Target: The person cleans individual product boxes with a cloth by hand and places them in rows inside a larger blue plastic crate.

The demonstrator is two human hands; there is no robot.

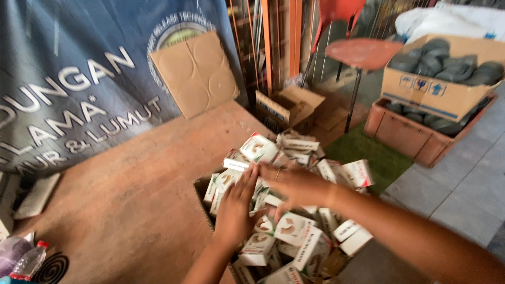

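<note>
Small glossy cardboard boxes (292,227) heaped in a carton (202,188); both hands' fingers (247,184) lie released, flat on them.

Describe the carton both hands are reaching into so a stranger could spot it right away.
On the wooden table, near its right edge, sits an open brown carton. The left hand and right hand rest on its contents. Unlike the other cartons around, it overflows with small white boxes.

Small packets (292,229) are glossy printed card; their carton (202,188) is matt brown cardboard; the bench (131,200) is rough, dull reddish wood.
</note>
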